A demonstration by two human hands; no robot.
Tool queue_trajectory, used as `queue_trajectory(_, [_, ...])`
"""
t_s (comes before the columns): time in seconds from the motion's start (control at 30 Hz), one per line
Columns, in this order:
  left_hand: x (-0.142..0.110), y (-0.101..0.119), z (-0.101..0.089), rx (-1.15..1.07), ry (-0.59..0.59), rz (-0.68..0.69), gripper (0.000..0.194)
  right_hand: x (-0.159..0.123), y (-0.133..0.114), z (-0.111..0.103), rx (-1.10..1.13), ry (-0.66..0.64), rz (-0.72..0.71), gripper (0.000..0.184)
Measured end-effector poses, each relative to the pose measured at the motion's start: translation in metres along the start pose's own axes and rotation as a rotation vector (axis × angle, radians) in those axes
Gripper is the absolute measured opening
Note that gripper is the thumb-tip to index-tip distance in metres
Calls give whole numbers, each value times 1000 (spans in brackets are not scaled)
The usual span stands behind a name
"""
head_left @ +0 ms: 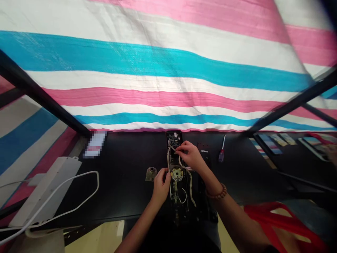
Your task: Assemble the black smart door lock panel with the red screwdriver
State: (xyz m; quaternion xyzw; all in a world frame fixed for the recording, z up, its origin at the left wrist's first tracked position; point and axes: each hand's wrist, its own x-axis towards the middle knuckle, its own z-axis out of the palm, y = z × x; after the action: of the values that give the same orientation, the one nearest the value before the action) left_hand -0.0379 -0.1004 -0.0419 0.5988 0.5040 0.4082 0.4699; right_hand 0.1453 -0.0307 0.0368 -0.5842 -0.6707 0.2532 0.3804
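- Overhead and behind, a striped sheet (168,59) in pink, blue and white fills the upper half of the frame;
- below it, a black table (126,154) spans the frame's width;
- a red plastic seat (256,214) shows at lower right; a white power strip (51,184) lies at lower left, with a white cable (98,179) looping beside it;
- an opened device (174,162), long and dark, lies lengthwise at lower centre, its circuit board, round part and wiring exposed;
- the right hand (190,154) is above the device's upper portion, thumb and fingertips pinched on a pale wire (172,148);
- the left hand (161,182) touches the device's left edge, fingers curled; I cannot tell whether it grips the casing or a wire along it;
- a dark panel (204,147) lies just right of the device, partly behind the right forearm;
- a screwdriver (221,151) with a purple handle lies right of centre, well apart from both hands;
- a small translucent part (151,174) sits just left of the left hand;
- a beaded bracelet (223,191) circles the right wrist.
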Motion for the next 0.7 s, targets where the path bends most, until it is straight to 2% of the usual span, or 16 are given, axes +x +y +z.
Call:
queue_trajectory(0.23, [0, 2, 0, -18, -3, 2, 28, -9, -3, 6, -48, 75, -52, 11])
queue_trajectory(0.5, [0, -2, 0, -42, -5, 12, 26, -10, -11, 3, -121, 28, -42, 14])
queue_trajectory(0.7, [0, -5, 1, -39, -4, 12, 25, -13, -11, 7, -276, 42, -100, 15])
